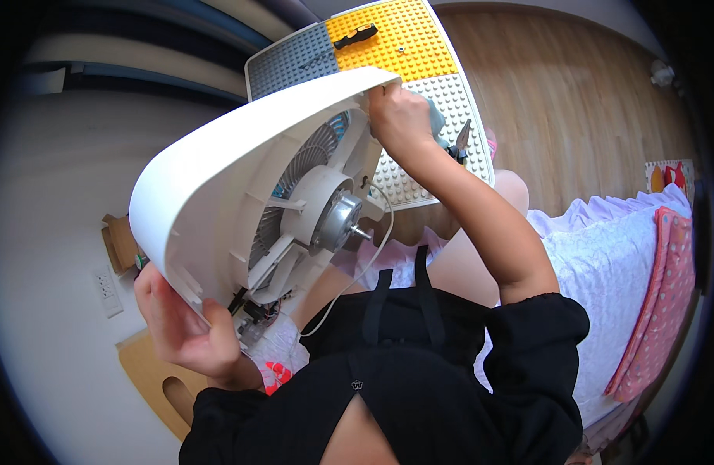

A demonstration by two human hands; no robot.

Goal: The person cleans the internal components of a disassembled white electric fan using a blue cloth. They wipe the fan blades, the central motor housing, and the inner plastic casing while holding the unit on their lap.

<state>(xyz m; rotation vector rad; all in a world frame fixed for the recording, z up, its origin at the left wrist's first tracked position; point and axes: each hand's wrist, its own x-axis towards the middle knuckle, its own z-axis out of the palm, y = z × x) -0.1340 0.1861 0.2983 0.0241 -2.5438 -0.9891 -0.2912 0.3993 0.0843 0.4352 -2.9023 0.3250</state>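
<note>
A white box fan housing (178,167) is held tilted over my lap, its open back toward me. Inside it show the silver motor (340,221) with its bare shaft, the grille (320,147) and a thin white cable (389,221) that loops down to the lower end. Dark wiring parts (258,311) sit at that lower end. My left hand (190,325) grips the lower left rim, thumb on the near side. My right hand (403,116) is closed on the upper right corner, its fingertips partly hidden. Just beyond its wrist is a grey-blue object (437,118), mostly covered.
Beyond the fan stands a studded building-brick table (438,39) bearing a black-handled screwdriver (357,36), a small nut (401,49) and pliers (464,136). A white-covered bed (581,256) with a pink dotted cloth (659,310) is at right. A wooden board (151,368) leans at lower left.
</note>
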